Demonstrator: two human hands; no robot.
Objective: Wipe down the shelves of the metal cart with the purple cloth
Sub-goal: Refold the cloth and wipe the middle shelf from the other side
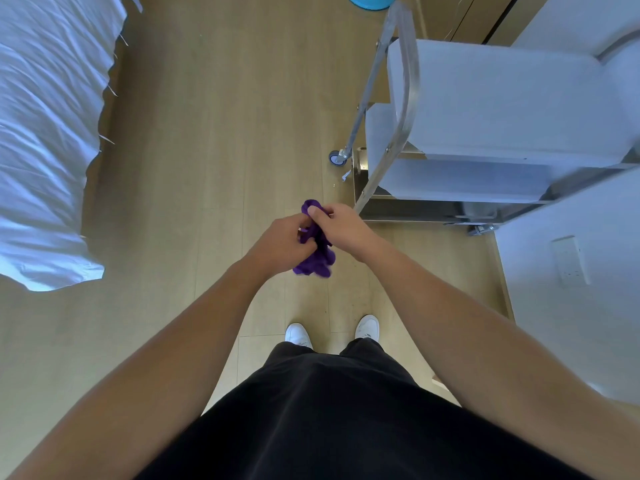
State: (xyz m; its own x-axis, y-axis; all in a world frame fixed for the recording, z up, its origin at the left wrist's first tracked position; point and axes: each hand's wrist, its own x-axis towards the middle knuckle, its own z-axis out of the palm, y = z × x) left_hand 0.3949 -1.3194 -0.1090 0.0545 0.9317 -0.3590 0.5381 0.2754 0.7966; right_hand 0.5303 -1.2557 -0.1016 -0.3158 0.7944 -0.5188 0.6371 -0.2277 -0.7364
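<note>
The purple cloth (pixel 317 261) is bunched up between both my hands, held in the air above the wooden floor in front of me. My left hand (pixel 282 242) grips its left side with curled fingers. My right hand (pixel 341 228) pinches the top of the cloth from the right. The metal cart (pixel 401 98) stands to the upper right, with a curved steel handle frame, stacked pale shelves and a small wheel (pixel 337 157). Both hands are just left of and below the cart's near corner, not touching it.
A bed with white bedding (pixel 45 133) fills the left side. A white wall with a socket (pixel 569 261) is at the right, beside the cart. A blue round object (pixel 370 1) sits at the top edge. My white shoes (pixel 332 332) stand on the floor below.
</note>
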